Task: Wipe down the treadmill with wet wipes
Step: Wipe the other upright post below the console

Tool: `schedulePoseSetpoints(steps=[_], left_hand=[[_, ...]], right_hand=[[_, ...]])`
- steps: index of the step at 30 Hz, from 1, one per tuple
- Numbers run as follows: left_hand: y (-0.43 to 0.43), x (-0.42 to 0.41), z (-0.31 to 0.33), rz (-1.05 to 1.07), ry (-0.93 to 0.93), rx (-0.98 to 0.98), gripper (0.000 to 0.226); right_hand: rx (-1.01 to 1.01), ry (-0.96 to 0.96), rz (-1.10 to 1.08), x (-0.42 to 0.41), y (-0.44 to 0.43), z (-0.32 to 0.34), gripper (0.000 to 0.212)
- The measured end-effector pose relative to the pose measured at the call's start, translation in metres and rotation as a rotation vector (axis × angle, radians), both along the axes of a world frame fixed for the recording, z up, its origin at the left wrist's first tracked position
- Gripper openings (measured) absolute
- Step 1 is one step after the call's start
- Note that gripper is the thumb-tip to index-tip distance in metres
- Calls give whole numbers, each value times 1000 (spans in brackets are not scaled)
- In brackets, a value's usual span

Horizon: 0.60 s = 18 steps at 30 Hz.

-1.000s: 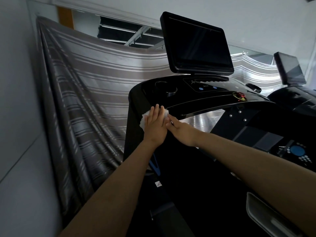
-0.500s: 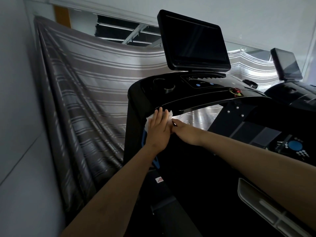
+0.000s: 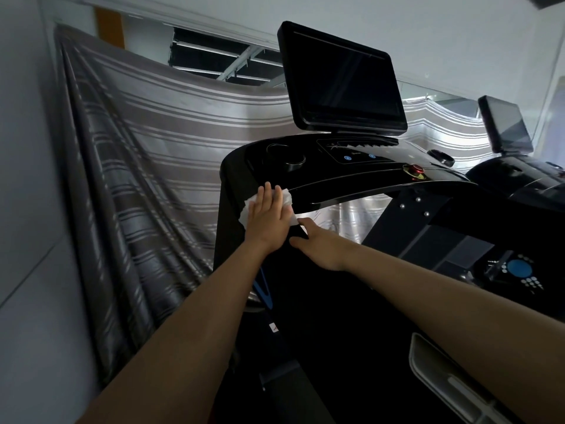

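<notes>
We press our left hand [image 3: 268, 216] flat, fingers [image 3: 269, 194] straight and together, on a white wet wipe [image 3: 286, 199] at the left front corner of the treadmill [image 3: 351, 182] console, just below the cup holder [image 3: 286, 156]; the wipe shows around the palm; our right hand [image 3: 321, 244] lies just beside it on the dark upright, fingers loosely spread, holding nothing; the dark screen [image 3: 341, 78] stands above; a striped curtain [image 3: 146, 166] hangs behind.

No text, brand or number can be read anywhere. The treadmill [image 3: 336, 179] console's small blue marks are too blurred to make out.
</notes>
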<state>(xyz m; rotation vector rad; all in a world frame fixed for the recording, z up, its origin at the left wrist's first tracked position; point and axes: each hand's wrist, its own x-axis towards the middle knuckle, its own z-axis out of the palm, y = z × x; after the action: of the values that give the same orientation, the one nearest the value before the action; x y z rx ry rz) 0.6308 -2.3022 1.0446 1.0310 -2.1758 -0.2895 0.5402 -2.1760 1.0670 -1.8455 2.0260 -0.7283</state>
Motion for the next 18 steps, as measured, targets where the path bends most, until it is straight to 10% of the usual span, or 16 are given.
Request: schedulePoseSetpoints(steps=[18], left_hand=[[45,-1,-46,-106,535,182,53]], right_hand=[[-56,107,-88,3,-9,-5,50]])
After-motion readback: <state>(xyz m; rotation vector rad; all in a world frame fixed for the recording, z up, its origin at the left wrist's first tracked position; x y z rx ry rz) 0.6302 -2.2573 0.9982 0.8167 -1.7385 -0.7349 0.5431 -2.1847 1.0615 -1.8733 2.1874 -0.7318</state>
